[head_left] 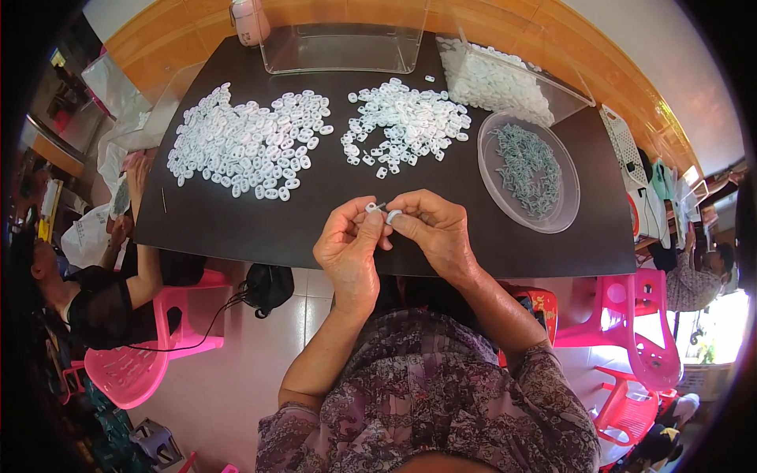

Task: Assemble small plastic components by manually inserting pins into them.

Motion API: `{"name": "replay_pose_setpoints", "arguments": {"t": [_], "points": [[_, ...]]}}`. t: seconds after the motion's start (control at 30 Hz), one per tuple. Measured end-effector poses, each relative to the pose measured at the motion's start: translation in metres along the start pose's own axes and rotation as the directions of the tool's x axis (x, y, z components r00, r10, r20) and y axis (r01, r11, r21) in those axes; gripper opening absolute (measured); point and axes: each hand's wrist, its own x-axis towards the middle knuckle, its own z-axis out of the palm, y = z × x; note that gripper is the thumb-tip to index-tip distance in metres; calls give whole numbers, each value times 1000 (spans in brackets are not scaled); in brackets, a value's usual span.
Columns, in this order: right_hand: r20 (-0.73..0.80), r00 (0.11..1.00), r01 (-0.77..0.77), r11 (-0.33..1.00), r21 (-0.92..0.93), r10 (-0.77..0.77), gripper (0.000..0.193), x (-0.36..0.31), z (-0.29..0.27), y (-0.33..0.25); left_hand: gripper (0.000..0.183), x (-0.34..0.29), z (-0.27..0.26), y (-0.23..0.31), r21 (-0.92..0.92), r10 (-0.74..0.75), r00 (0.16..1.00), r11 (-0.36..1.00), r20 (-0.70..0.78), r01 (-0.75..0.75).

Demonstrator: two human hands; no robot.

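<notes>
Over the front edge of the dark table, my two hands meet with the fingertips close together. My left hand (pixel 352 240) pinches a small white plastic piece (pixel 371 207) between thumb and fingers. In my right hand (pixel 434 229) another small white piece (pixel 393 216) is gripped by thumb and forefinger. A short dark pin or screw (pixel 382 206) shows between the two pieces; which hand holds it I cannot tell. Beyond my hands lie a pile of white oval two-holed pieces (pixel 236 146) on the left and a smaller pile of white pieces (pixel 414 122) in the middle.
A round clear tub (pixel 569 201) of grey-green screws stands at the right. Behind it a clear bin (pixel 579 98) holds many white pieces; another clear bin (pixel 339 61) stands at the back beside a pink bottle (pixel 251 22). A person (pixel 95 296) sits at the left end.
</notes>
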Motion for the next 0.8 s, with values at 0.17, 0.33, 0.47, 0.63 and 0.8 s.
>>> {"name": "replay_pose_setpoints", "arguments": {"t": [0.17, 0.33, 0.47, 0.63, 0.8], "points": [[-91, 996, 13, 997, 76, -6, 12, 2, 5, -2, 15, -1, -2, 0, 4, -22, 1000, 1000, 7, 22], [-48, 999, -10, 998, 54, 13, 13, 7, -3, -3, 16, 0, -8, 2, 36, -54, 998, 998, 16, 54], [-58, 998, -26, 1000, -2, 25, 13, 9, -2, -3, 17, -1, -10, 1, 52, -54, 998, 997, 41, 52], [-90, 993, -69, 997, 27, 71, 13, 10, -3, -4, 17, -3, -12, 1, 68, -60, 997, 996, 48, 56], [-80, 996, -46, 998, 46, 50, 15, 11, -3, -1, 16, -3, -12, 2, 91, -71, 997, 994, 25, 68]]}}
